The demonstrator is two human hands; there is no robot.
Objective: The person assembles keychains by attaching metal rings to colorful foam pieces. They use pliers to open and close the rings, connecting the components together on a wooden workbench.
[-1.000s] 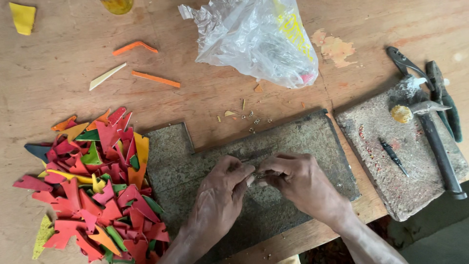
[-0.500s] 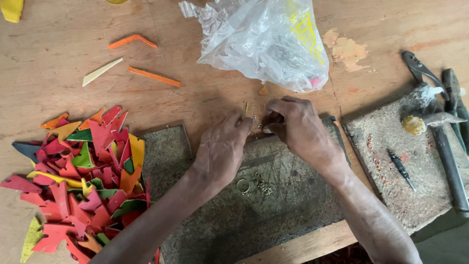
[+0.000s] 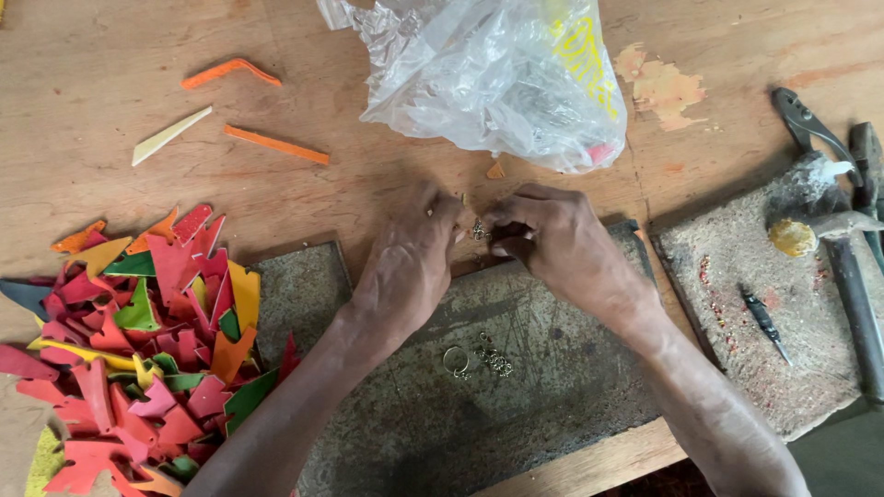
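Small metal piece, centre of frame, sitting pinched between both hands at far edge of grey slab. Left hand and right hand both gripping it with fingertips, knuckles nearly touching. Loose metal rings lying on slab just below. Heap of coloured cut-outs filling lower left. Clear plastic bag lying top centre. Pliers and hammer resting at right edge

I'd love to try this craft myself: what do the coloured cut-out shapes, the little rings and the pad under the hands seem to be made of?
Coloured cut-out shapes: flat, matte, stiff-looking, probably dyed leather or card. Little rings: thin, shiny, likely metal wire. Pad: grey, scratched and mottled, perhaps worn rubber or stone; hard to tell.
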